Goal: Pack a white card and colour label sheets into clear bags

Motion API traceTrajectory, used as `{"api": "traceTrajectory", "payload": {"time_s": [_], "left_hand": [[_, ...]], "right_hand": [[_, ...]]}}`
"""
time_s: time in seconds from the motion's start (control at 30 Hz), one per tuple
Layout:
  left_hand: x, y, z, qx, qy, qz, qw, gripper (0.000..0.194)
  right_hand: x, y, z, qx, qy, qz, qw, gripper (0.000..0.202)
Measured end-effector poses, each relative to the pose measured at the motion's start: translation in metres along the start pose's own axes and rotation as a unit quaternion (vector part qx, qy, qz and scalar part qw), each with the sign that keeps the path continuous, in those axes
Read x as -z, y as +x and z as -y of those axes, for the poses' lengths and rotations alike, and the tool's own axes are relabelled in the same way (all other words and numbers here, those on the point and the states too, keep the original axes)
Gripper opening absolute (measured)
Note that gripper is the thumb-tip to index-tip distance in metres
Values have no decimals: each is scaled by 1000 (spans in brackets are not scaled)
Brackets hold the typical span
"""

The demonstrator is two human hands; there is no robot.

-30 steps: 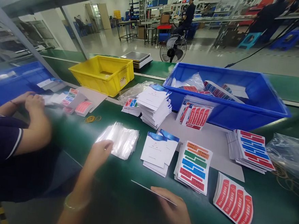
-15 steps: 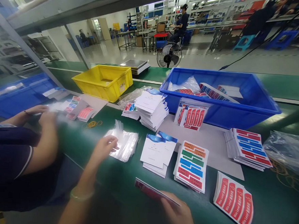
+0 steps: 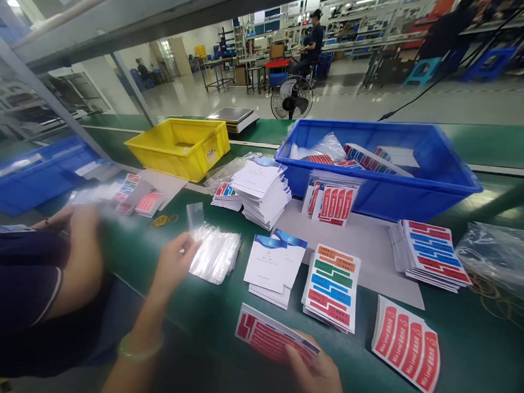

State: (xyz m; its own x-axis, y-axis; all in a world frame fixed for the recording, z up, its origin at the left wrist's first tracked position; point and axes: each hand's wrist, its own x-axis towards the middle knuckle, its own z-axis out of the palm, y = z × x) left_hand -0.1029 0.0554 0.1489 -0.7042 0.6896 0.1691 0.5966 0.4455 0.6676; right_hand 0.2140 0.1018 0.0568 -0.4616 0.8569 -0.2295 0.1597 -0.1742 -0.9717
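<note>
At far left I see a co-worker's hands (image 3: 80,231), blurred, at the surface's (image 3: 478,367) edge. My left hand (image 3: 174,262) has its grip pinched together on one clear plastic bag (image 3: 194,216), lifted just above the stack of clear bags (image 3: 215,253). Right of that lie the white cards (image 3: 271,263) and the coloured sticker sheets (image 3: 333,285). My right hand (image 3: 316,377) is clamped on a red sticker set (image 3: 270,338), near the surface's front edge.

Factory hall: glossy grey floor (image 3: 430,100), standing fan (image 3: 291,97), workbenches and shelving (image 3: 373,24) behind, bright ceiling strip lights, green conveyor belt (image 3: 503,147) in front.
</note>
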Motion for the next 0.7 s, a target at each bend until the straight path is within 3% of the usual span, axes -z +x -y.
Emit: {"api": "traceTrajectory", "payload": {"time_s": [0.07,0.13,0.27,0.33,0.5,0.7], "left_hand": [[-1,-21,-16,-5,-32,61,998,36],[-6,-50,-32,-7,-52,139,989,36],[-26,-109,-59,-27,-54,264,963,37],[-38,-129,-65,-27,-56,309,949,34],[-59,-147,-68,-35,-64,332,941,31],[-61,-146,-66,-14,-90,297,950,18]], "right_hand": [[-1,-1,-3,-26,31,-24,999,58],[0,1,-2,-5,25,-28,999,70],[2,9,17,149,-90,106,979,33],[0,13,29,173,-115,162,965,27],[-12,13,41,143,-100,203,964,30],[-13,8,38,152,-135,182,962,24]]}}
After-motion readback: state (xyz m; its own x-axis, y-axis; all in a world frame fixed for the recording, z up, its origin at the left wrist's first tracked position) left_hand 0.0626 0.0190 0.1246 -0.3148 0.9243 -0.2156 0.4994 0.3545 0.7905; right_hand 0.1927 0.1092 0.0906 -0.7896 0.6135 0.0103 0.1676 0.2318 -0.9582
